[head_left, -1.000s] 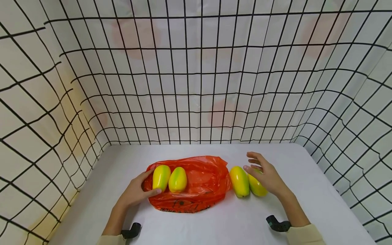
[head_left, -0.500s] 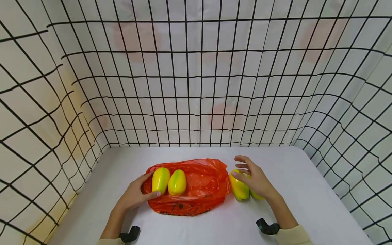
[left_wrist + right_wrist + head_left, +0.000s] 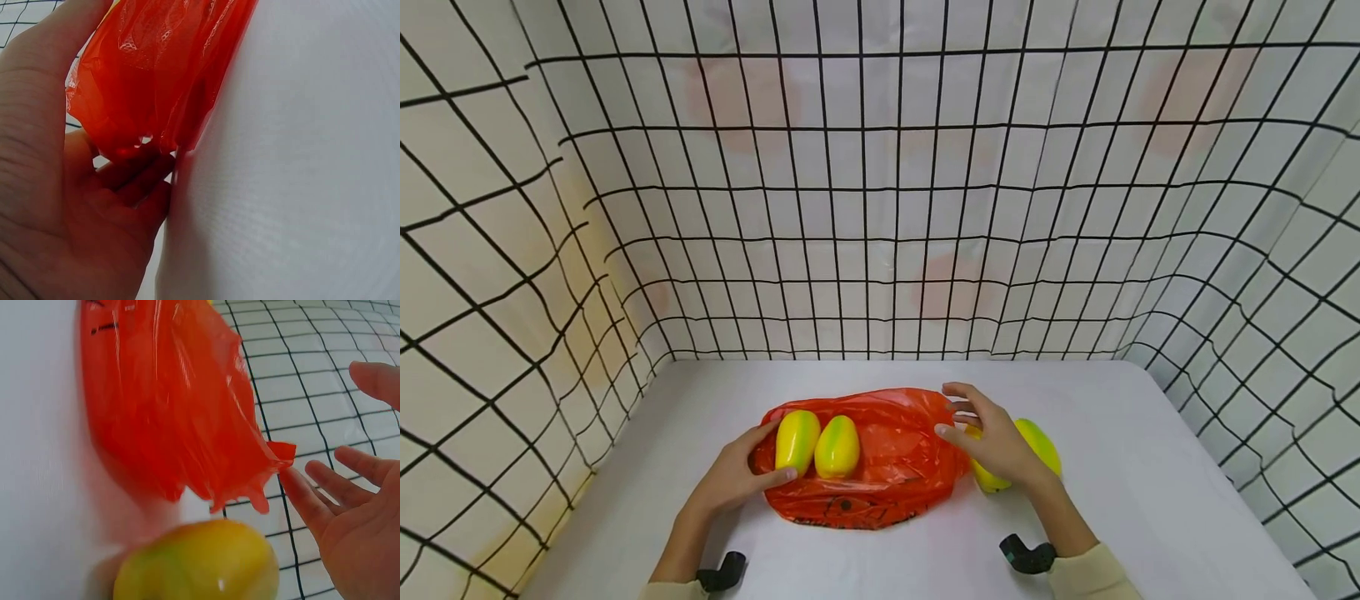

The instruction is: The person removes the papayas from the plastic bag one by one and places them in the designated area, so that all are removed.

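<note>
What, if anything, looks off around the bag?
Nothing plainly spilled or broken. The red plastic bag is crumpled, its end ragged in the right wrist view; can't tell whether that's a tear or just folds. Two yellow-green fruits sit at its left part; the other pair lies past its right end.

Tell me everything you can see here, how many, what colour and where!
Flat table: one, white, below the hands.
Backdrop with grid lines: one, white with black lines, behind and beside the table.
Faint rounded patches: several, pink, on the backdrop.
Crinkly plastic bag: one, red, on the table.
Shiny oblong fruits: four, yellow-green, two at the bag's left end, two by its right.
Curved devices: two, black, one on each wrist.
Fabric sleeves: two, beige, at the bottom.
Left hand: one, bare, around the bag's left end.
Right hand: one, bare, partly covering a fruit.
</note>
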`<state>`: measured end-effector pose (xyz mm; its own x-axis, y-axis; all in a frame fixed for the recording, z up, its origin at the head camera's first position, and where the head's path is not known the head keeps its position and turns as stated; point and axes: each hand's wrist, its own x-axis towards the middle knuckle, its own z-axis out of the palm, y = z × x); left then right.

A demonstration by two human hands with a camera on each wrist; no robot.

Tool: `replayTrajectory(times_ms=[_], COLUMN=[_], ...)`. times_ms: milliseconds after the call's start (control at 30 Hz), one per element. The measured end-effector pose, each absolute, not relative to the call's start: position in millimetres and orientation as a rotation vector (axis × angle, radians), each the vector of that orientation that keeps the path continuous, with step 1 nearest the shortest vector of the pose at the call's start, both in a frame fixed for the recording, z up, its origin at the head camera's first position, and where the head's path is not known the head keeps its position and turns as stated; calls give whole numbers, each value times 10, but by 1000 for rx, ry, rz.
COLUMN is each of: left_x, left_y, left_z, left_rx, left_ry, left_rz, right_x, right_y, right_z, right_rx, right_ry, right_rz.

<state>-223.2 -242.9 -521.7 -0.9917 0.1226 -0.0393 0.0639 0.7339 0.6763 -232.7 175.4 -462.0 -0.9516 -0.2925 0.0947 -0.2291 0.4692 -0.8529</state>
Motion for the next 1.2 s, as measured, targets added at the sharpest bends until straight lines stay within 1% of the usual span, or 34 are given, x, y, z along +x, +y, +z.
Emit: replayTrajectory(times_ms=[267,600,800,1200], left_x=[-2240,-2230,-2237,-2231], left_y=[-2429,-2409,-2403,-2417], left_z=[-5234,-5237,-5246,-5243], left_rx=[155,182,183,165], left_ry=[2854,2861,2859,2872], left_rz=[1117,1126,1116,1100], right_x=[-2297,-2257,-2264,-2325], right_y=[1518,1228,1132,857], right_z=[-4599,-4622,-4658,-4787], right_rx=[-506,-541,-582,-546], right_ry=[2656,2850,2802,2653], right_rz=[-1521,-1299,-1355,-1407])
